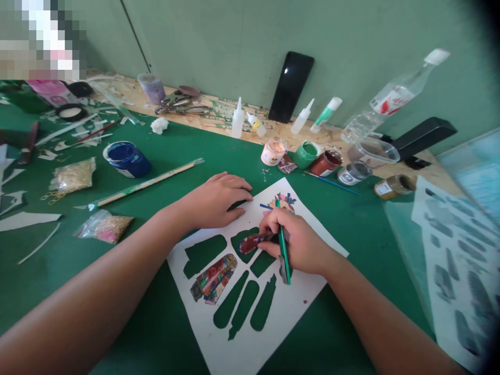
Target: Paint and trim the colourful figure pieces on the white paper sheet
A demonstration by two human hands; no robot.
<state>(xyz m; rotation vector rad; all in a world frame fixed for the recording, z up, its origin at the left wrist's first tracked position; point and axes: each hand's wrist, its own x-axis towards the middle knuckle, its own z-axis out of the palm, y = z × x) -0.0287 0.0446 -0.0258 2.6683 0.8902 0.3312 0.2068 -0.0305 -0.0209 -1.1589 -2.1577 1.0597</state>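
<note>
The right hand point(299, 240) grips a slim green pencil-like tool point(282, 239) and pinches a small dark-red oblong piece point(250, 243) over the white paper sheet with cut-out shapes point(250, 346). The left hand point(219, 200), fingers loosely bent and holding nothing visible, rests at the sheet's upper-left edge. A multicoloured collaged piece point(216, 276) lies on the sheet, between the forearms.

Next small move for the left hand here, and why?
I'd probably bring the left hand over to steady the free end of the dark red piece. The right hand seems to be both pinching that piece and holding the green tool, while the left lies by the edge of the white sheet, apparently holding nothing.
</note>
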